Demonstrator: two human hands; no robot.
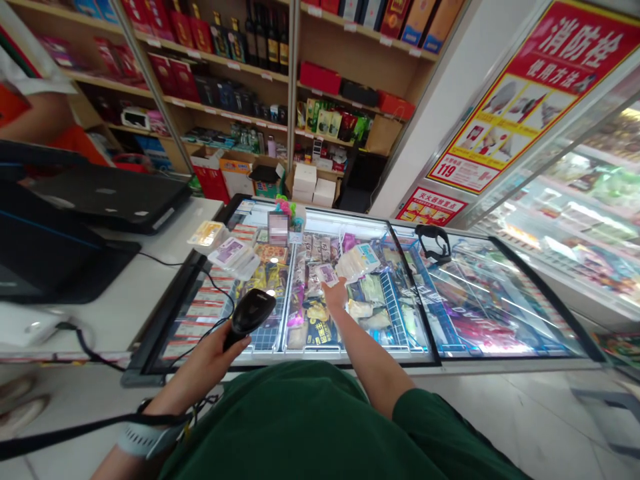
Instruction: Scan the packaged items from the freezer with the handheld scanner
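My left hand (217,353) is wrapped round the handle of a black barcode scanner (253,311), whose head points forward over the freezer's glass top. My right hand (335,293) reaches out over the glass, its fingers closed at the near edge of a clear package with a white and purple label (327,274). Touching that package on the right is another clear package (359,262) with a blue and white label. Left of the scanner, clear packs with a purple label (233,255) lie on the glass, and a yellow pack (207,234) rests by the counter edge.
A glass-topped freezer (330,360) spans the middle, with a black strap-like object (434,243) on its right part. At left stand a counter (150,293) with black equipment and a person's arm (45,120). The scanner's cord (213,277) crosses the glass. Shelves are behind.
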